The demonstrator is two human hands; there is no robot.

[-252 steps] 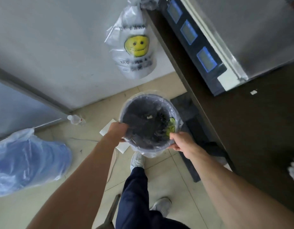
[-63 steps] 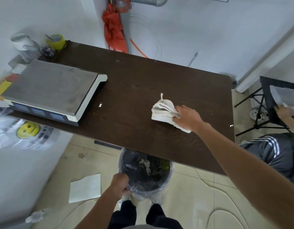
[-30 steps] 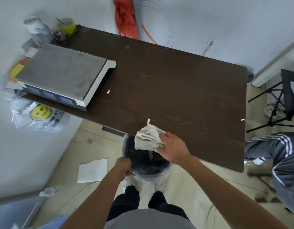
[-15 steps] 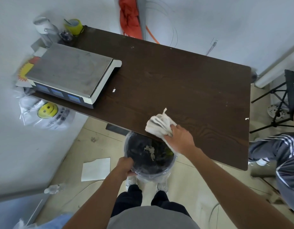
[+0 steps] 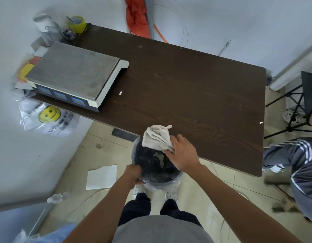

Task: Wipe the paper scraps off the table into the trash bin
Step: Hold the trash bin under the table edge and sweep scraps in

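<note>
My left hand [image 5: 133,173] grips the near-left rim of the trash bin [image 5: 151,165], a round bin with a dark liner held just under the near edge of the dark wooden table [image 5: 186,81]. My right hand [image 5: 182,152] presses a crumpled white cloth [image 5: 157,137] at that table edge, half over the bin's mouth. Pale scraps [image 5: 158,157] lie inside the bin. One white paper scrap [image 5: 120,92] rests on the table beside the scale. Another small scrap [image 5: 261,122] sits at the table's right edge.
A grey electronic scale [image 5: 72,74] fills the table's left end, with tape rolls and cups [image 5: 76,24] behind it. A smiley-face plastic bag [image 5: 48,116] hangs below. A paper sheet [image 5: 101,177] and bottle [image 5: 57,197] lie on the floor. Another person [image 5: 299,165] sits at right near a folding stand [image 5: 301,106].
My right hand has dragged the cloth from the table's middle to the near edge, swept over the bin, back onto the edge, and now over the rim again. My left hand keeps holding the bin.
</note>
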